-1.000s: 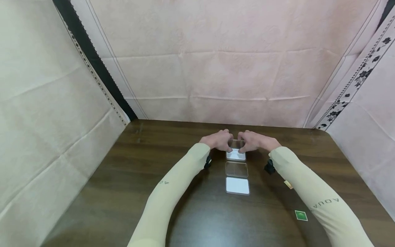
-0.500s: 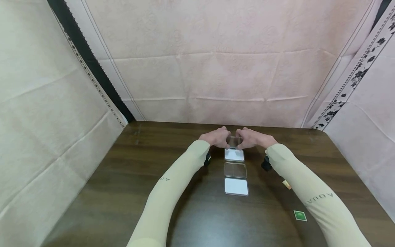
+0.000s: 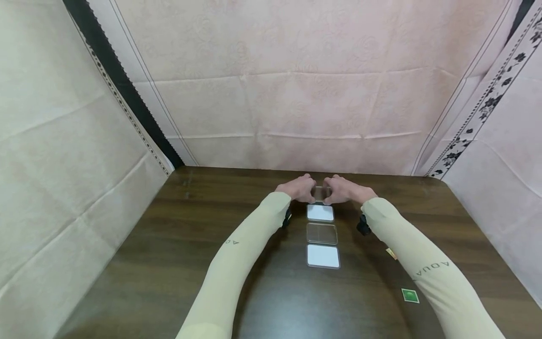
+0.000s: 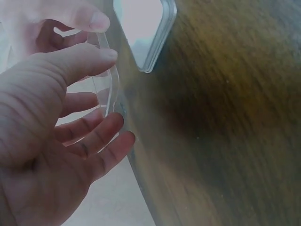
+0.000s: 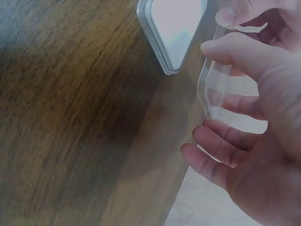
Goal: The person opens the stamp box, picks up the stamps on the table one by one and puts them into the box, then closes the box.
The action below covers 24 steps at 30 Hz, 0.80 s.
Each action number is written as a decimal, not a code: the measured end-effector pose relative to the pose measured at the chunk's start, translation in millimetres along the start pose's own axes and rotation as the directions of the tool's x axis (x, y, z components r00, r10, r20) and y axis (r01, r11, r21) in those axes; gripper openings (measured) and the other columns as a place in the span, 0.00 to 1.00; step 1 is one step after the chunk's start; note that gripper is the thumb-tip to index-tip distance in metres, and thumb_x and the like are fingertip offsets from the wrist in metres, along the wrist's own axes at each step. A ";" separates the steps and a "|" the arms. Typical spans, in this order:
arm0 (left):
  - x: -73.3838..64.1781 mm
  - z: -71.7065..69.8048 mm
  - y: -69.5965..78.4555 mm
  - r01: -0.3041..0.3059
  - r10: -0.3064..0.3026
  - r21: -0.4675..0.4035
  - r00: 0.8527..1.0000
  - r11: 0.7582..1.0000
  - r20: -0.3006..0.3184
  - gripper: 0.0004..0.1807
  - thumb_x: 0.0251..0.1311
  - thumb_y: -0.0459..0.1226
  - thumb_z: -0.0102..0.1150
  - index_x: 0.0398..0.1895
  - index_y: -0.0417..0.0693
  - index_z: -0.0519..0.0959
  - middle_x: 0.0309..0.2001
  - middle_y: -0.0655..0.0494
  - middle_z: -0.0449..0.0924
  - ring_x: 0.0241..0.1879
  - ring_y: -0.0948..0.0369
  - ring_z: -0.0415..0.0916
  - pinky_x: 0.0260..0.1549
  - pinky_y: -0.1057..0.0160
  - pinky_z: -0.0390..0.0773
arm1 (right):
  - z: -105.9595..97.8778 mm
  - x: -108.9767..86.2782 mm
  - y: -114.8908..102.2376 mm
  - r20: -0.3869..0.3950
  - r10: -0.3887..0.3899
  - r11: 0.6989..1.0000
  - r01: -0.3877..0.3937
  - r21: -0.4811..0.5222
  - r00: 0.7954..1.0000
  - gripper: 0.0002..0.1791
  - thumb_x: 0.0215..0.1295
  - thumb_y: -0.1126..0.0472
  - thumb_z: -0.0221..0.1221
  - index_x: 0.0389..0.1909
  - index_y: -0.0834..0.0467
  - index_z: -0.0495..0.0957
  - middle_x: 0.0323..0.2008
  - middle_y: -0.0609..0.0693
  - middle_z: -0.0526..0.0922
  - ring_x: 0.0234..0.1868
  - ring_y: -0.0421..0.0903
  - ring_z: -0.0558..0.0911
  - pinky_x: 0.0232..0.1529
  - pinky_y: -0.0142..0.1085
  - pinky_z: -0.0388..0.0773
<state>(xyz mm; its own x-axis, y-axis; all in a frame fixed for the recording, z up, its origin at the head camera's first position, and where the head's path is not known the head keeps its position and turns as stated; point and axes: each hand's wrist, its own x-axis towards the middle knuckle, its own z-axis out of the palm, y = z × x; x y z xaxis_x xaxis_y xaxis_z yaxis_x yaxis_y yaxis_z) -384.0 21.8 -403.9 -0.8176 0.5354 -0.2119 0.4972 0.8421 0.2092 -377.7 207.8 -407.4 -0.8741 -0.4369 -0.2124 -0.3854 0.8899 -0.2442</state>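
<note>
Clear plastic piece [image 3: 320, 193] held at far side of table [image 3: 148, 259] by left hand [image 3: 299, 189] and right hand [image 3: 343, 189], each grip pinched narrow on it, white panel [image 3: 320, 213] just nearer, second clear piece [image 3: 322, 233] nearer still, green card [image 3: 410, 295] near right.

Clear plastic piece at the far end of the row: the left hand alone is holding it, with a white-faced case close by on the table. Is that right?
Not quite: the left hand isn't alone. The right wrist view shows the right hand holding the clear plastic piece too. The white-faced case is close by on the table.
</note>
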 end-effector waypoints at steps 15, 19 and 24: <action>11.9 3.2 -2.4 -0.021 0.021 0.014 1.000 1.000 -0.006 0.17 0.61 0.47 0.64 0.47 0.49 0.78 0.49 0.56 0.69 0.43 0.60 0.69 0.39 0.64 0.71 | 6.0 11.4 11.2 0.003 0.013 0.999 -0.013 0.039 1.000 0.30 0.60 0.50 0.65 0.58 0.63 0.73 0.50 0.60 0.76 0.48 0.53 0.72 0.50 0.48 0.72; 14.6 3.6 -3.6 -0.017 0.017 0.011 1.000 1.000 -0.002 0.15 0.60 0.47 0.65 0.44 0.49 0.78 0.48 0.56 0.70 0.44 0.60 0.69 0.40 0.64 0.72 | 6.6 12.0 11.8 0.003 0.014 0.999 -0.014 0.037 1.000 0.29 0.60 0.50 0.65 0.57 0.62 0.73 0.49 0.59 0.76 0.48 0.52 0.73 0.51 0.47 0.72; 20.2 6.4 -2.5 -0.026 0.026 0.002 1.000 1.000 0.015 0.15 0.61 0.47 0.64 0.45 0.49 0.78 0.43 0.57 0.73 0.38 0.61 0.71 0.36 0.66 0.72 | 8.3 11.5 15.7 0.009 0.014 0.999 -0.015 0.038 1.000 0.28 0.60 0.50 0.66 0.56 0.62 0.74 0.49 0.58 0.78 0.46 0.51 0.75 0.49 0.46 0.74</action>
<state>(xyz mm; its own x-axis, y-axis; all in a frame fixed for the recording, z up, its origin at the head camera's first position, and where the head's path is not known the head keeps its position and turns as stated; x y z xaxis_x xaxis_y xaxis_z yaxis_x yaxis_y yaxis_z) -399.9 30.9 -414.9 -0.7998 0.5583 -0.2203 0.5192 0.8277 0.2128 -391.4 215.7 -421.5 -0.8768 -0.4252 -0.2245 -0.3611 0.8906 -0.2765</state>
